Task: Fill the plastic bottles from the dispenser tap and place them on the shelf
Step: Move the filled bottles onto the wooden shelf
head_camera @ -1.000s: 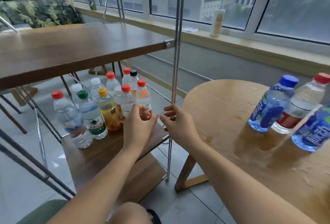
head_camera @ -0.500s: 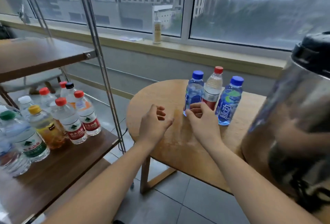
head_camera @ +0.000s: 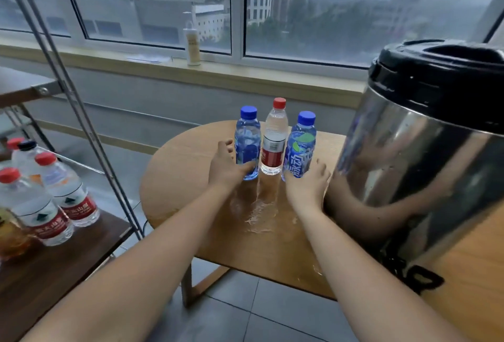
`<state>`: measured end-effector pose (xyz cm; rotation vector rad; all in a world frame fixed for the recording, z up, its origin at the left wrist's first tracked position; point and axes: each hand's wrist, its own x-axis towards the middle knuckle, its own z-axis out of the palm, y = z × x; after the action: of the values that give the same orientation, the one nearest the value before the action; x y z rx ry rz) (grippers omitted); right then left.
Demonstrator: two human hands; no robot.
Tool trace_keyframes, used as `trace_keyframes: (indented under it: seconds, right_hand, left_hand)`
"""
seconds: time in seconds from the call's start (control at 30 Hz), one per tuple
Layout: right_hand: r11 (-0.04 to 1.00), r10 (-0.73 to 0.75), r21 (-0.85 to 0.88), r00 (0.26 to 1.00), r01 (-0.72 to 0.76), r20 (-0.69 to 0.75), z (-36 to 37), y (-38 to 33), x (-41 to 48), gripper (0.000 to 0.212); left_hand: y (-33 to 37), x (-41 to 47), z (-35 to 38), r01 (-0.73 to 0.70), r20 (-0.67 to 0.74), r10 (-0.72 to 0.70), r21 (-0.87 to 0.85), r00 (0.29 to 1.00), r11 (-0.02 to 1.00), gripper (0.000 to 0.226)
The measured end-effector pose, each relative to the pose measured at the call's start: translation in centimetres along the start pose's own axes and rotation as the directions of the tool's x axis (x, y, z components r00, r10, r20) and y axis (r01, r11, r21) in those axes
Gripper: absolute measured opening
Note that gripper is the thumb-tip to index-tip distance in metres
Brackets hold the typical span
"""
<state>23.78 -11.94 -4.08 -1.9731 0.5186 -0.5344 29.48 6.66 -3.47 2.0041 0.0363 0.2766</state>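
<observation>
Three bottles (head_camera: 271, 148), capped, row near far edge of table (head_camera: 177, 178), beside dispenser (head_camera: 422, 150) for filling. Left hand (head_camera: 225, 171): fingers (head_camera: 226, 148) wrap left blue-capped bottle (head_camera: 246, 139), likely for lifting. Right hand (head_camera: 308, 186): fingers (head_camera: 321, 168) spread, released, beside right blue-capped bottle (head_camera: 300, 148).
</observation>
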Motion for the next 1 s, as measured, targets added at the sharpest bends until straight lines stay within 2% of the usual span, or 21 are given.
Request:
trace_keyframes:
  seconds: [0.07,0.23,0.5,0.77,0.87,1.0]
  right_hand:
    - [1.000,0.018,0.026,1.000,-0.018,-0.015,0.7,0.0,1.2,0.093]
    - [0.993,0.026,0.118,0.999,-0.021,-0.046,1.4,-0.5,2.5,0.072]
    - [0.992,-0.007,0.128,1.000,0.009,-0.018,1.4,-0.3,0.4,0.066]
    - [0.970,-0.142,0.222,0.970,0.097,0.198,2.7,-2.0,-6.5,0.062]
    - [0.950,-0.198,0.296,0.930,0.104,0.309,4.5,-3.1,-9.5,0.061]
    - [0.924,-0.299,0.359,0.839,0.134,0.455,7.4,-5.5,-14.2,0.058]
  left_hand:
    - [0.2,0.6,0.4,-0.008,0.006,0.008,-0.018,1.000,1.000,0.087]
    - [0.7,1.3,1.1,-0.017,-0.007,0.017,0.009,1.000,1.000,0.065]
    - [0.4,-1.1,-1.2,-0.042,-0.013,0.042,0.018,0.999,0.999,0.060]
    - [-1.6,-7.3,-8.4,-0.044,-0.075,0.049,0.071,0.996,0.997,0.069]
    - [-2.5,-9.7,-12.3,-0.043,-0.153,0.056,0.084,0.987,0.996,0.073]
    - [-4.1,-12.9,-18.0,0.003,-0.226,0.014,0.071,0.974,0.997,0.078]
